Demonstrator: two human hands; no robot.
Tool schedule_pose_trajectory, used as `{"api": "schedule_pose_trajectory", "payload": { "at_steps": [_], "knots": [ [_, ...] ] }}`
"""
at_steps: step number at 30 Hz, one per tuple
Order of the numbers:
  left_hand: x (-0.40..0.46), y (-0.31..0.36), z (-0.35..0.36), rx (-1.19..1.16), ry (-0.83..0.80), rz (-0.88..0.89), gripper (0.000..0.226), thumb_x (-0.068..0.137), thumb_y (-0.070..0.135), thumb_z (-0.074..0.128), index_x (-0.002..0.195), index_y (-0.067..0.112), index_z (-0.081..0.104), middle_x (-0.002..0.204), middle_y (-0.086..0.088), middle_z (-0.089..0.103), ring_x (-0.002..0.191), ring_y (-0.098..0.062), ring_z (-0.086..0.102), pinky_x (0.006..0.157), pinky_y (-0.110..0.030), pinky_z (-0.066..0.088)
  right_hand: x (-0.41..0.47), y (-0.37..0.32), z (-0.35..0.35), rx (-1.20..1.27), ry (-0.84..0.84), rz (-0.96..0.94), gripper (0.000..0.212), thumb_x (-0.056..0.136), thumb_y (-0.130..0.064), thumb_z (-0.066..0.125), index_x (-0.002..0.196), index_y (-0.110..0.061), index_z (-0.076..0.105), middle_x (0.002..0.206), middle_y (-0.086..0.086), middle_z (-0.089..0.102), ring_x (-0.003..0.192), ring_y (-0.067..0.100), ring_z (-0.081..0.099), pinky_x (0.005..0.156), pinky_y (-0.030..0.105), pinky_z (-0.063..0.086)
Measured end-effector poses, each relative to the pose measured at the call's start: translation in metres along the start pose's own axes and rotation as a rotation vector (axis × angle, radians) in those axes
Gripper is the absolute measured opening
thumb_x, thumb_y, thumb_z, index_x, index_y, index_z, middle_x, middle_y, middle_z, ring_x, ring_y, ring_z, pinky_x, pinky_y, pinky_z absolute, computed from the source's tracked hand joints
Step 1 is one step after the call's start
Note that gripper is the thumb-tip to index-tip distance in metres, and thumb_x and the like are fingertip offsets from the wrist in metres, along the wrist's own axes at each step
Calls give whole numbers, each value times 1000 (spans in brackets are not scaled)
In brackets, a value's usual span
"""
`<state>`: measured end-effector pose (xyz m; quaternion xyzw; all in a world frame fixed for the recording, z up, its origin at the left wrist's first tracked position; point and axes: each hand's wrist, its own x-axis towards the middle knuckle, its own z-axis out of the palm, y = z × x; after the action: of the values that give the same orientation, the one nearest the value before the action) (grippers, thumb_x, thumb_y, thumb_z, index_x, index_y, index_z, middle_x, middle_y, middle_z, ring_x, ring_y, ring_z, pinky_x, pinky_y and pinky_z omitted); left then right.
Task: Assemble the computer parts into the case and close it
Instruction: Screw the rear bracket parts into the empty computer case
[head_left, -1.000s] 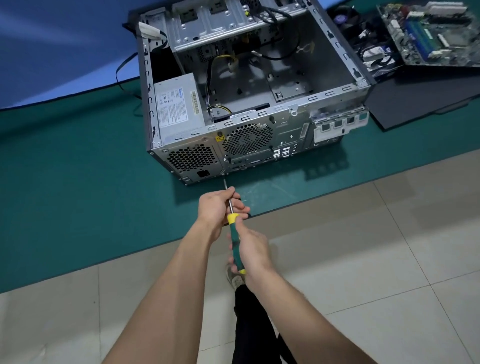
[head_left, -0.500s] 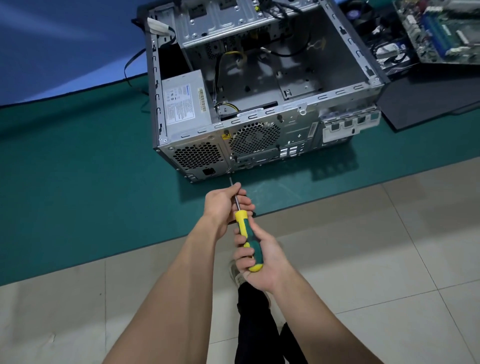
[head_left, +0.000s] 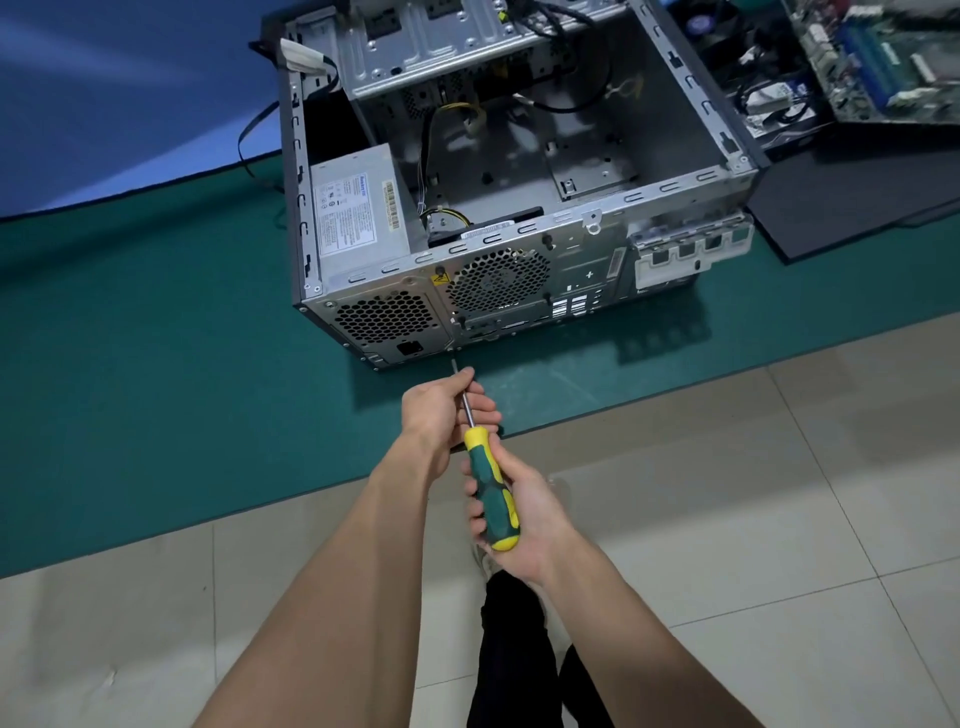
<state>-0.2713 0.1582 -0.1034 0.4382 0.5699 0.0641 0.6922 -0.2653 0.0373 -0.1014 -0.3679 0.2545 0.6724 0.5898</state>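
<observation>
An open grey computer case (head_left: 675, 202) lies on its side on a green mat (head_left: 156, 374), rear panel facing me. A power supply (head_left: 358, 213) sits in its left end. My right hand (head_left: 524, 514) grips the green and yellow handle of a screwdriver (head_left: 491, 493). My left hand (head_left: 447, 410) pinches the metal shaft just ahead of the handle. The tip touches the rear panel's lower edge, right of the power supply's vent. A motherboard (head_left: 883, 62) lies at the top right, outside the case.
A black side panel (head_left: 852, 197) lies flat to the right of the case, with a fan and loose cables (head_left: 769, 98) behind it. A black cable (head_left: 254, 140) trails left of the case. Grey floor tiles (head_left: 753, 519) are in front; my dark trouser leg (head_left: 519, 660) shows below.
The screwdriver has pushed forward until its tip meets the rear panel. My right hand has turned on the handle, showing more of it. The view has shifted closer to the case.
</observation>
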Motion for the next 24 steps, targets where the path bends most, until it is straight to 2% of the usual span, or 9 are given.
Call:
{"api": "schedule_pose_trajectory", "payload": {
  "at_steps": [4, 6, 8, 11, 14, 16, 18, 21, 24],
  "knots": [
    [0, 1, 1, -11, 10, -15, 27, 94, 18, 56, 71, 3, 57, 46, -6, 60, 39, -18, 60, 40, -24, 51, 10, 7, 6, -426, 333, -252, 35, 86, -44, 65, 70, -14, 59, 60, 1, 57, 41, 12, 51, 41, 21, 38],
    [0, 2, 1, -19, -9, -21, 28, 95, 20, 54, 72, 4, 56, 46, -4, 59, 39, -17, 60, 39, -22, 49, 9, 5, 6, -249, 219, -174, 39, 88, -43, 63, 64, -13, 60, 55, 1, 53, 37, 12, 45, 36, 19, 34],
    [0, 3, 0, -22, -31, -22, 28, 96, 22, 53, 73, 5, 56, 45, -3, 59, 39, -15, 59, 39, -21, 48, 3, 0, 4, 129, -62, 41, 38, 85, -44, 62, 67, -11, 64, 54, -2, 49, 34, 8, 40, 29, 17, 29],
    [-1, 2, 0, 5, -32, -9, 27, 96, 21, 53, 76, 3, 57, 47, -4, 61, 41, -16, 61, 41, -22, 51, -1, -3, -5, 112, -150, 38, 35, 85, -45, 60, 78, -11, 64, 57, -2, 51, 37, 8, 42, 31, 18, 31],
    [-1, 2, -1, -13, -23, -16, 28, 96, 19, 53, 75, 2, 58, 47, -5, 61, 41, -16, 62, 40, -22, 51, 5, 4, 2, -254, 107, -135, 28, 87, -41, 65, 77, -14, 64, 64, 0, 57, 42, 11, 52, 38, 18, 37],
    [0, 3, -1, -17, -27, -23, 28, 96, 19, 53, 75, 2, 58, 48, -6, 61, 42, -17, 62, 40, -22, 51, 9, 8, 8, -415, 293, -242, 27, 88, -37, 64, 76, -13, 61, 64, 0, 55, 38, 10, 50, 38, 17, 36],
    [0, 3, -1, -28, -44, -22, 28, 96, 20, 53, 75, 3, 57, 48, -5, 61, 42, -17, 62, 39, -22, 50, 8, 6, 8, -254, 201, -165, 33, 90, -39, 61, 74, -11, 64, 57, -1, 52, 35, 9, 44, 35, 17, 32],
    [0, 1, -2, -21, -53, -7, 27, 96, 22, 52, 77, 3, 57, 48, -4, 61, 42, -16, 62, 40, -22, 51, 2, -2, -3, 131, -130, 46, 38, 89, -44, 56, 80, -9, 66, 55, -4, 46, 36, 5, 38, 30, 16, 28],
    [2, -1, -3, 14, -52, 15, 28, 97, 21, 52, 78, 1, 59, 51, -7, 64, 45, -18, 65, 42, -24, 53, 2, -3, -10, 38, -101, -23, 35, 88, -42, 59, 90, -9, 68, 60, -1, 53, 40, 8, 44, 33, 18, 33]
  ]
}}
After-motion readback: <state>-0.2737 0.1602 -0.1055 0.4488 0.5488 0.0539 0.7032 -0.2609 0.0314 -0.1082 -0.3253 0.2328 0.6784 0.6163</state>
